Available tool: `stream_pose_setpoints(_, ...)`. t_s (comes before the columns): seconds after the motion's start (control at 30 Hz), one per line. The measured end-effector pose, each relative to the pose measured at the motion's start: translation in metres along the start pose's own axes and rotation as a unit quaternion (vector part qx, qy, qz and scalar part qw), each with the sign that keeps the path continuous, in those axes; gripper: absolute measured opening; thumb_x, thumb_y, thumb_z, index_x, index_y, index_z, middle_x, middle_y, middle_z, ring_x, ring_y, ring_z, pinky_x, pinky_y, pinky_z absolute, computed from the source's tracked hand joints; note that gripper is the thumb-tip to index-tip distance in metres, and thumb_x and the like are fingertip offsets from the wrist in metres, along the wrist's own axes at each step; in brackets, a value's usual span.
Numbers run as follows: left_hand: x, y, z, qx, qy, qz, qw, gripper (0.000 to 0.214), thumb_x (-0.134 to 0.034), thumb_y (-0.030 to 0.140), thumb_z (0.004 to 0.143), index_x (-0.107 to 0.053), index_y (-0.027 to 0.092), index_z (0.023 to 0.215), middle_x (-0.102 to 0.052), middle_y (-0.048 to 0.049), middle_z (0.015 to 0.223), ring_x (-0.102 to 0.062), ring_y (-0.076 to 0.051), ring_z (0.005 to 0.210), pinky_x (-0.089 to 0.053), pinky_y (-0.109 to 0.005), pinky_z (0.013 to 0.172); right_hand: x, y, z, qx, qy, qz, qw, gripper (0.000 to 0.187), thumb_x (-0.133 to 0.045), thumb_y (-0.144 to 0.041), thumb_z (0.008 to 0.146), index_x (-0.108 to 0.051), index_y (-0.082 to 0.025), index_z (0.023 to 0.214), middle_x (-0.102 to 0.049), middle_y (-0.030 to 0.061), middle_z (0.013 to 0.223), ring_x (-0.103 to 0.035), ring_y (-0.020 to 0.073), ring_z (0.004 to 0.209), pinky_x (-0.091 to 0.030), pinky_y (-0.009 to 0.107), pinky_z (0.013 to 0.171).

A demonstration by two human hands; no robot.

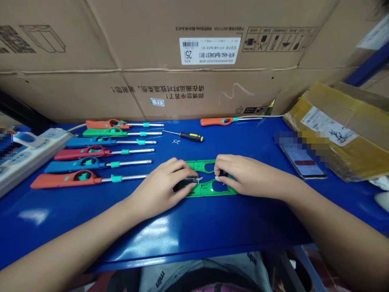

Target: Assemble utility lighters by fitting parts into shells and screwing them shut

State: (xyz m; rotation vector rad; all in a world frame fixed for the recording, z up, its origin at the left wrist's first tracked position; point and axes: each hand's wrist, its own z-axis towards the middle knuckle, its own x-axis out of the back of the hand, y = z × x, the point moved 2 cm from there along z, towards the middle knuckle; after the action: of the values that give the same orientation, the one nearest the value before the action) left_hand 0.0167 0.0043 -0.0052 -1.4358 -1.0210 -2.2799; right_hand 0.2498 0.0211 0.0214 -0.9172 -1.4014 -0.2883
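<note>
Two green lighter casing halves lie open side by side on the blue table, the far half [197,165] and the near half [205,190]. My left hand [164,182] is closed over their left ends, thumb and fingers around a small clear and metallic part [194,179]; most of it is hidden. At the right side, my right hand [243,175] is bent over the casing with thumb and fingertips close together. What it pinches is too small to make out. Beyond the hands lies a black and yellow screwdriver [191,137].
Several long-necked lighters, among them a red one [82,153], lie in a row at left beside a power strip [24,158]. An orange lighter [217,121] lies at the back. A phone [304,160] and a taped yellow package [340,125] are at right. Cardboard [146,48] walls the back.
</note>
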Motion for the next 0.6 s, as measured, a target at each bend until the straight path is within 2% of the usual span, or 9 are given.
stream_pose_setpoints(0.17, 0.000, 0.002, 0.000, 0.002, 0.001, -0.004, 1.000, 0.021, -0.057, 0.029, 0.099, -0.067, 0.021, 0.115, -0.065, -0.0058, 0.108, -0.056, -0.020, 0.100, -0.048, -0.037, 0.091, 0.000, -0.001, 0.003, 0.003, 0.040, -0.029, 0.999, 0.011, -0.048, -0.025, 0.101, -0.053, -0.020, 0.092, -0.064, 0.0012, 0.088, -0.056, 0.0177, 0.078, -0.038, 0.032, 0.069)
stream_pose_setpoints(0.3, 0.000, 0.004, 0.000, -0.002, 0.007, -0.010, 1.000, 0.021, -0.060, 0.031, 0.098, -0.068, 0.021, 0.114, -0.065, -0.0054, 0.107, -0.057, -0.020, 0.099, -0.047, -0.036, 0.092, -0.002, -0.002, 0.005, 0.060, 0.071, -0.002, 0.996, 0.005, -0.053, -0.024, 0.100, -0.056, -0.020, 0.101, -0.064, 0.0023, 0.097, -0.058, 0.0182, 0.088, -0.041, 0.032, 0.078)
stream_pose_setpoints(0.43, 0.000, 0.006, 0.000, -0.007, 0.022, -0.019, 1.000, 0.022, -0.061, 0.030, 0.098, -0.067, 0.020, 0.117, -0.066, -0.0058, 0.109, -0.058, -0.019, 0.101, -0.047, -0.036, 0.093, -0.006, -0.005, 0.007, 0.102, 0.085, 0.056, 0.989, 0.010, -0.055, -0.020, 0.099, -0.057, -0.019, 0.108, -0.061, 0.0043, 0.103, -0.059, 0.0168, 0.095, -0.045, 0.028, 0.083)
stream_pose_setpoints(0.6, -0.003, 0.004, 0.001, -0.015, 0.023, -0.023, 0.999, 0.023, -0.061, 0.031, 0.098, -0.067, 0.019, 0.117, -0.067, -0.0066, 0.108, -0.058, -0.020, 0.099, -0.047, -0.037, 0.092, -0.011, -0.007, 0.009, 0.112, 0.102, 0.069, 0.986, 0.013, -0.054, -0.018, 0.098, -0.058, -0.020, 0.111, -0.059, 0.0065, 0.112, -0.059, 0.0169, 0.103, -0.047, 0.029, 0.091)
